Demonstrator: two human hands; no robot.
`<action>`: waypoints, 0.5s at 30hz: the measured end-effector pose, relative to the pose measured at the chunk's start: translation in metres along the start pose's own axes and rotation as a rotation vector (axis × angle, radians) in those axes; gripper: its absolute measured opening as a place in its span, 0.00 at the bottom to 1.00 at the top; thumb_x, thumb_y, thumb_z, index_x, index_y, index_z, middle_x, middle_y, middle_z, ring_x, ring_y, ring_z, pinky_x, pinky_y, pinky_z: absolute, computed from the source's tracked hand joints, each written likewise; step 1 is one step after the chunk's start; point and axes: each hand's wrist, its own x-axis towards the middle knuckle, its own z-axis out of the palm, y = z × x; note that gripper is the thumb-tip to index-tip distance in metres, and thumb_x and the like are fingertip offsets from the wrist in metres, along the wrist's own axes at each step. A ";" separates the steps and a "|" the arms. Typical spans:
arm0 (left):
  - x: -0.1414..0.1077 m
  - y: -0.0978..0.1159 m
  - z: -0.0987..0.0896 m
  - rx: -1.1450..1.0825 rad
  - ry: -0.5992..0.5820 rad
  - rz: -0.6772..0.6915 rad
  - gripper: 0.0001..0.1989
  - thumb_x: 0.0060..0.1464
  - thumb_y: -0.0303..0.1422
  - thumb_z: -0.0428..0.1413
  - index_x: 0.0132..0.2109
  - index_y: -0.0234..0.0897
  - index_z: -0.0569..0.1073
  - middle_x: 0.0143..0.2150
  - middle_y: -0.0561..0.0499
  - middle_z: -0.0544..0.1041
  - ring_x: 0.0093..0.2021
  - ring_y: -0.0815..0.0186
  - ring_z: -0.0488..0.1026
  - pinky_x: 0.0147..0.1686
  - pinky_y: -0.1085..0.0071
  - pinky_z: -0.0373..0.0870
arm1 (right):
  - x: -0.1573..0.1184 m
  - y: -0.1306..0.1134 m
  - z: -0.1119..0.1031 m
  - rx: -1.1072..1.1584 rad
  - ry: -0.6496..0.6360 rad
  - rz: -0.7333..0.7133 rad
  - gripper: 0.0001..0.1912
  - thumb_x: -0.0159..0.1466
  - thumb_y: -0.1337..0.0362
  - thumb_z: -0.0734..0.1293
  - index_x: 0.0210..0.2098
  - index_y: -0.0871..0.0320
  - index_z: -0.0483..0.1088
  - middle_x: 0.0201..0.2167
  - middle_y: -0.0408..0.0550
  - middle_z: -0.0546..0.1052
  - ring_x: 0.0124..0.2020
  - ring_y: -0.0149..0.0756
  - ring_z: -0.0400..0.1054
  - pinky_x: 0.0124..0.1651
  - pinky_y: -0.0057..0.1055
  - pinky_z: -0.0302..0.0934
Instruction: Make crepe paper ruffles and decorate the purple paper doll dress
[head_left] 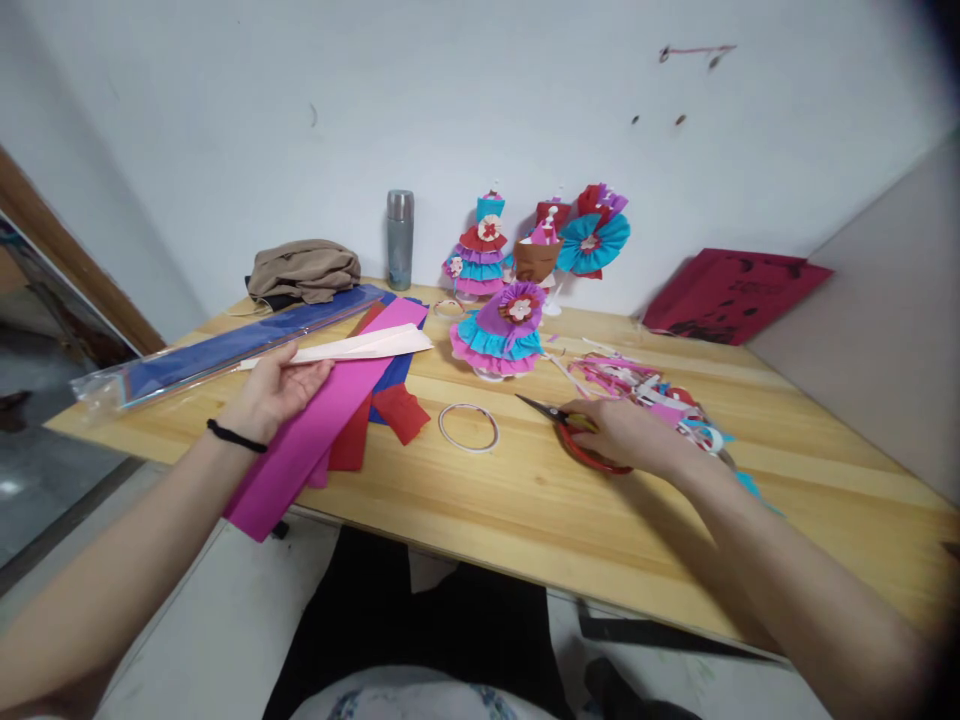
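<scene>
My left hand (289, 385) is closed, palm turned up, around a folded strip of pale cream paper (367, 345) that points to the right. Beneath it lie sheets of magenta paper (315, 435), with red paper (349, 437) and a small red piece (403, 412) beside them. On the right, my right hand (611, 432) grips a pair of scissors (574, 425) with orange-red handles; the dark blades point left over the table. A thin white ring (442, 430) rests flat between the two hands.
Miniature crepe-paper dresses (495, 340) stand at the middle back, near a grey thermos (400, 240). Colourful paper scraps (630, 380) lie beyond my right hand. A plastic-wrapped blue pack (247, 340) and brown cloth (307, 268) lie left; a dark red bag (735, 300) leans at right.
</scene>
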 end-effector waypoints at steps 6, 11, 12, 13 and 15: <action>-0.022 -0.018 -0.008 0.249 -0.027 0.056 0.12 0.66 0.22 0.46 0.41 0.27 0.75 0.33 0.41 0.80 0.30 0.68 0.79 0.33 0.78 0.78 | 0.001 -0.008 -0.002 -0.083 -0.034 0.017 0.23 0.66 0.64 0.62 0.59 0.58 0.73 0.46 0.60 0.82 0.49 0.54 0.77 0.49 0.41 0.67; -0.025 -0.009 -0.029 0.990 -0.266 0.576 0.14 0.53 0.31 0.62 0.47 0.33 0.79 0.40 0.42 0.83 0.37 0.59 0.79 0.40 0.68 0.77 | 0.001 -0.018 -0.006 -0.139 0.028 0.108 0.21 0.69 0.62 0.60 0.58 0.57 0.75 0.46 0.63 0.81 0.48 0.57 0.77 0.44 0.42 0.67; -0.017 0.000 -0.031 1.162 -0.235 0.714 0.16 0.51 0.33 0.63 0.47 0.35 0.80 0.45 0.42 0.83 0.43 0.57 0.79 0.47 0.65 0.75 | 0.002 -0.022 -0.009 -0.141 0.042 0.123 0.21 0.69 0.62 0.60 0.56 0.58 0.76 0.45 0.64 0.81 0.48 0.58 0.77 0.43 0.42 0.67; -0.006 0.011 -0.031 1.333 -0.217 0.782 0.17 0.50 0.36 0.63 0.47 0.36 0.80 0.50 0.42 0.82 0.49 0.53 0.77 0.54 0.62 0.72 | 0.001 -0.026 -0.012 -0.136 0.053 0.125 0.20 0.69 0.61 0.61 0.54 0.59 0.77 0.45 0.65 0.81 0.47 0.58 0.77 0.41 0.41 0.67; 0.019 0.031 -0.027 1.592 -0.231 0.752 0.18 0.53 0.39 0.58 0.48 0.35 0.80 0.55 0.41 0.81 0.55 0.50 0.74 0.59 0.59 0.67 | 0.000 -0.039 -0.018 -0.079 0.073 0.076 0.18 0.69 0.61 0.60 0.50 0.59 0.78 0.44 0.63 0.82 0.46 0.55 0.77 0.40 0.39 0.67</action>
